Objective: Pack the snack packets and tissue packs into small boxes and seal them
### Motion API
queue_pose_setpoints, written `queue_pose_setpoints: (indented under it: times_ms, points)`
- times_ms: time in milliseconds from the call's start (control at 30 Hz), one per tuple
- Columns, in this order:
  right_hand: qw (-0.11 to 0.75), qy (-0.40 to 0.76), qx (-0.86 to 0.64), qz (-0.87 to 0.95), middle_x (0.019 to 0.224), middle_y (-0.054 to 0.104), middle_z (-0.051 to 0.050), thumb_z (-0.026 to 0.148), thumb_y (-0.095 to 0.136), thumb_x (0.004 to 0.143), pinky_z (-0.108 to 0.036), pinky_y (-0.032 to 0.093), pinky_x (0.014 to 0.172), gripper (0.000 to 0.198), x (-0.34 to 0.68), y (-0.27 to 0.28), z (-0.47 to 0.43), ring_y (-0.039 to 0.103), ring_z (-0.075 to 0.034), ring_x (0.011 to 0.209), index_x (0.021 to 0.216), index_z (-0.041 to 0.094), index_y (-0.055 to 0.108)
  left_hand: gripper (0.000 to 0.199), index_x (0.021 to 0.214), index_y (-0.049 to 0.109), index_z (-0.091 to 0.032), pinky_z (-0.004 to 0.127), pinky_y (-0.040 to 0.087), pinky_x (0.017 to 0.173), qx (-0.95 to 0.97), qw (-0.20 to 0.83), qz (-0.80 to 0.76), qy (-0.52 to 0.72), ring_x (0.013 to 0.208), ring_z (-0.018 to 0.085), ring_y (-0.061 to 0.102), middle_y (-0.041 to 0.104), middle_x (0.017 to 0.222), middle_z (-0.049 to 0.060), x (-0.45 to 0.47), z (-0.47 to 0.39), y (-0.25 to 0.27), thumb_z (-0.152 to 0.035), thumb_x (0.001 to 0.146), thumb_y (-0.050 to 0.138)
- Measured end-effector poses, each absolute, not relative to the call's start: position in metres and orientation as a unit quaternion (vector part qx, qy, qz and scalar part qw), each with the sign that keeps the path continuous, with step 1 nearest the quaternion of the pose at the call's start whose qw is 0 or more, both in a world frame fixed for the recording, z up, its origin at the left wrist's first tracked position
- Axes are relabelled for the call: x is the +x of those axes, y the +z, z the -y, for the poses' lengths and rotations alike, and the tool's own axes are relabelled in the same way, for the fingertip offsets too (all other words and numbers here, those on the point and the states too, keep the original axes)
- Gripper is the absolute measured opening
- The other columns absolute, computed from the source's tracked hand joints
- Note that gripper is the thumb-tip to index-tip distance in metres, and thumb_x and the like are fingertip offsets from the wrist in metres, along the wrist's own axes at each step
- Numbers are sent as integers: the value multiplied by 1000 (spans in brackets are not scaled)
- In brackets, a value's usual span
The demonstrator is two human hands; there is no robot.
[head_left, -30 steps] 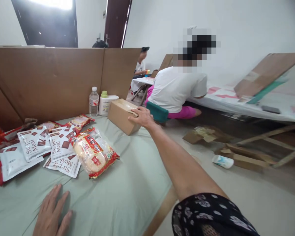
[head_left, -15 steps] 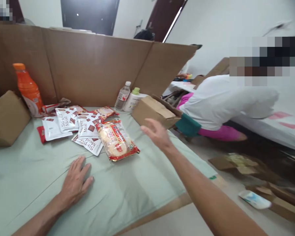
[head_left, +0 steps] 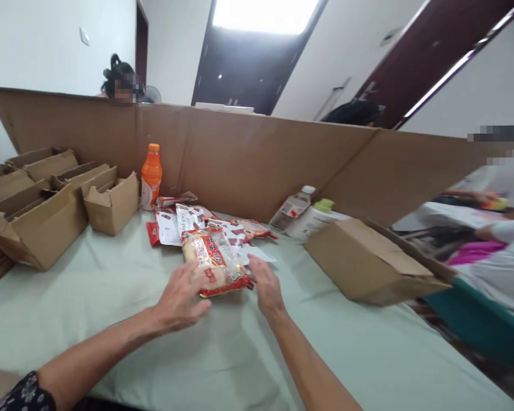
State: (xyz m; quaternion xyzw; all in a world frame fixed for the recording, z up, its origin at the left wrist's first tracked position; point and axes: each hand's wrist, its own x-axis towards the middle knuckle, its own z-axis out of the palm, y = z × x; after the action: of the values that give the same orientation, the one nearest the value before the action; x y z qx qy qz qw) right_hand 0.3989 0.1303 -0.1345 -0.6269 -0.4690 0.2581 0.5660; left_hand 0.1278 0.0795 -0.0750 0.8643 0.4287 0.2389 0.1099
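Note:
A clear, red-trimmed bag of rice crackers (head_left: 216, 265) lies on the green cloth between my hands, leaning on the pile behind it. My left hand (head_left: 180, 298) is open, its fingers over the bag's lower left edge; whether they touch it I cannot tell. At the bag's right side, my right hand (head_left: 266, 285) is also open, fingers stretched toward the edge and a white pouch. Behind the bag are white pouches with brown squares (head_left: 168, 227), partly covered, and another red-edged packet (head_left: 255, 228).
Several open cardboard boxes (head_left: 111, 200) stand at the left beside an orange bottle (head_left: 151, 180). To the right are a clear bottle (head_left: 294, 206), a white bottle with green cap (head_left: 314, 220) and a tilted cardboard box (head_left: 364, 262). A cardboard screen (head_left: 248, 160) runs behind; people sit beyond.
My view has swung left. Both hands have moved in to the rice cracker bag, the left lifting off the cloth and the right coming from beside the tilted box.

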Motion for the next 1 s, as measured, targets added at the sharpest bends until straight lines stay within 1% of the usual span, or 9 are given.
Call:
queue_pose_setpoints:
  times_ms: [100,233,333,433,533,667,733,867,1000]
  points:
    - [582,246,-646,428,137,68,-17,77,51,83,-53,53,105,77,386,-152,-119,61,-37,128,128,17,70,54,141,62,-20,53,34,128,822,53,-495,276,155,35,38,41,167,17,68,-117,-31,-29,89,71]
    - [585,237,-647,428,135,70,-15,74,59,79,-53,45,115,67,382,-170,-108,59,-37,132,118,20,73,59,149,53,-13,65,19,130,729,-34,-606,315,161,42,21,31,169,22,-13,-188,22,-26,94,69]
    - [586,231,-641,438,133,72,-15,74,62,76,-54,43,117,63,382,-172,-111,60,-38,132,107,22,76,52,145,55,-19,66,39,119,689,-53,-653,309,146,39,45,46,159,15,-43,-234,45,-35,99,71]
    - [592,228,-633,443,131,73,-16,76,61,76,-56,42,119,61,383,-172,-116,61,-39,132,100,22,77,39,134,63,-18,52,58,100,706,-23,-655,268,118,28,66,64,136,12,-54,-250,53,-39,101,69]
    - [602,236,-626,436,132,73,-16,78,55,80,-57,42,118,66,384,-171,-117,60,-39,135,103,21,78,32,120,67,-16,47,59,95,745,-6,-623,240,107,25,69,70,121,9,-65,-222,56,-41,101,69]
    - [605,257,-623,423,135,72,-17,78,59,80,-56,38,120,67,380,-168,-113,58,-38,136,107,19,77,33,91,73,-22,47,55,104,809,22,-542,226,106,28,69,74,97,6,-91,-128,58,-52,95,59]
    - [603,262,-625,421,135,72,-16,77,60,79,-54,39,119,68,378,-164,-111,59,-37,134,108,19,77,38,89,75,-24,51,51,111,834,47,-502,223,107,27,69,74,99,3,-106,-76,57,-56,94,55]
    - [585,266,-632,434,120,77,-14,78,63,75,-48,48,109,69,375,-155,-112,65,-34,120,107,18,77,25,102,79,-34,51,52,106,841,97,-452,282,123,27,62,68,123,-4,-130,-7,44,-39,101,55]
    - [550,270,-653,445,110,78,-15,80,61,72,-47,54,97,74,376,-142,-112,68,-33,107,106,15,75,22,109,77,-47,59,39,117,818,48,-473,324,137,34,51,59,136,-13,-126,12,28,-43,97,59]
